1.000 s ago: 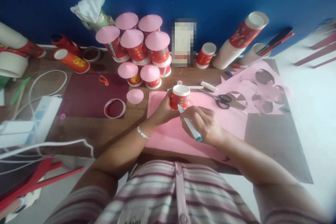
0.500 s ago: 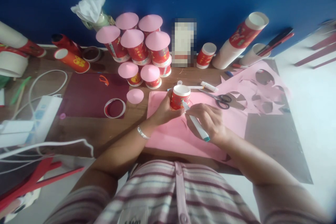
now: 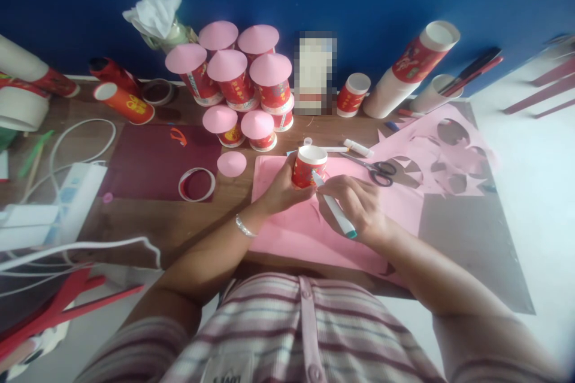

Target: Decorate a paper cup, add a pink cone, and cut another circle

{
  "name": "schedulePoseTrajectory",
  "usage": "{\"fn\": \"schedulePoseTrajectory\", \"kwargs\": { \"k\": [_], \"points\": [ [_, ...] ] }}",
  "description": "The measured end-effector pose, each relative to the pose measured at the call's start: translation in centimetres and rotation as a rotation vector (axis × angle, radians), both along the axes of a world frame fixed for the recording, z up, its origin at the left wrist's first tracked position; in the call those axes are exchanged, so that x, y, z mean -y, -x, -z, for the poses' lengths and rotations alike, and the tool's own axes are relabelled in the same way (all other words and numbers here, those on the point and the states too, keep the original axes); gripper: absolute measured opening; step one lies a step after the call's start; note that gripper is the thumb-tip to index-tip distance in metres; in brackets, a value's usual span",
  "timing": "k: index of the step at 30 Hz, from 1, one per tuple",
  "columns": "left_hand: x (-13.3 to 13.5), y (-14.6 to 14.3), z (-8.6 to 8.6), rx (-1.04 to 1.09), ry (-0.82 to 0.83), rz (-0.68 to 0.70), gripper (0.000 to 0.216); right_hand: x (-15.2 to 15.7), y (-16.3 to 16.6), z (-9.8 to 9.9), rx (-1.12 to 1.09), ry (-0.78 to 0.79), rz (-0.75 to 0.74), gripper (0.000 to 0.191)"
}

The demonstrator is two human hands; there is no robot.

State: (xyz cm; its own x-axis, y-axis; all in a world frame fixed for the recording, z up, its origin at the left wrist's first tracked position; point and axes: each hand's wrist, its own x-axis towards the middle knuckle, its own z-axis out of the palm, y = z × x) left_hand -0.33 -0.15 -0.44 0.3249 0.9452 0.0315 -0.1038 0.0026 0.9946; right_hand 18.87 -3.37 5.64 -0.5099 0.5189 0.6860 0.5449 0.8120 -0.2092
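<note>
A red paper cup [image 3: 306, 173] with a white rim is gripped by my left hand [image 3: 284, 187], its open mouth tilted upward. My right hand [image 3: 354, 203] pinches a white marker [image 3: 335, 209] with a green end. The marker's tip touches or nearly touches the side of the cup; which of the two I cannot tell. Both hands are above a pink paper sheet [image 3: 287, 233]. Just beyond them lie dark-handled scissors [image 3: 383, 175] and a white cap-like piece [image 3: 358, 148].
Several red cups with pink paper cones [image 3: 271, 69] stand at the back left. Pink paper scraps [image 3: 431, 149] with round holes lie to the right. A red cup [image 3: 353, 96], leaning stacked cups [image 3: 411, 66] and a pen holder [image 3: 435, 93] line the wall. A power strip [image 3: 74, 203] sits left.
The marker's green end has shifted slightly up and left in my right hand. My left hand still holds the cup in nearly the same place.
</note>
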Motion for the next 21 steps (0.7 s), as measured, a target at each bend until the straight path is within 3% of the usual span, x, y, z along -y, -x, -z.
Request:
{"fn": "schedulePoseTrajectory", "kwargs": {
  "k": [6,10,21],
  "points": [
    [-0.06,-0.06,0.19,0.006,-0.012,-0.002,0.057,0.05,-0.07,0.03,0.017,0.012,-0.009,0.023],
    [-0.11,-0.18,0.24,0.033,-0.002,0.0,0.068,0.24,0.19,0.24,0.03,0.038,-0.021,0.022],
    [-0.23,-0.5,0.54,-0.088,-0.034,-0.084,0.071,0.56,0.86,0.65,0.033,0.07,-0.046,0.016]
  ]
}}
